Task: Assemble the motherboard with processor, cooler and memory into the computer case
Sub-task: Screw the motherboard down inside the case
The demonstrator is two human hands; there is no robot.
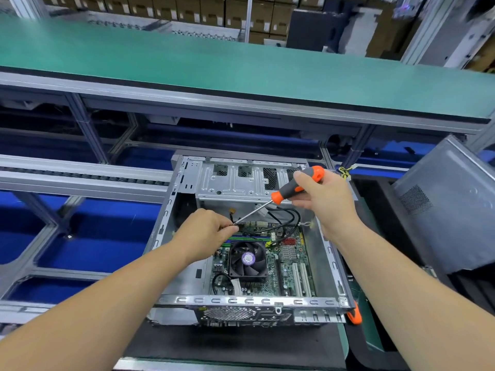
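Note:
An open metal computer case (171,210) lies on a black mat in front of me. Inside it sits the green motherboard (292,274) with a black cooler fan (247,259) and memory sticks beside my left hand. My right hand (325,195) grips the grey and orange handle of a screwdriver (294,188), whose shaft slants down to the left. My left hand (206,231) pinches the screwdriver's tip over the board's far left corner; whatever sits at the tip is hidden. Black cables (289,223) loop over the board's far edge.
A grey case side panel (450,207) leans at the right. A second orange-handled tool (355,315) lies at the case's near right corner. A green-topped shelf (241,68) runs overhead behind the case. Roller rails (80,172) and blue floor lie to the left.

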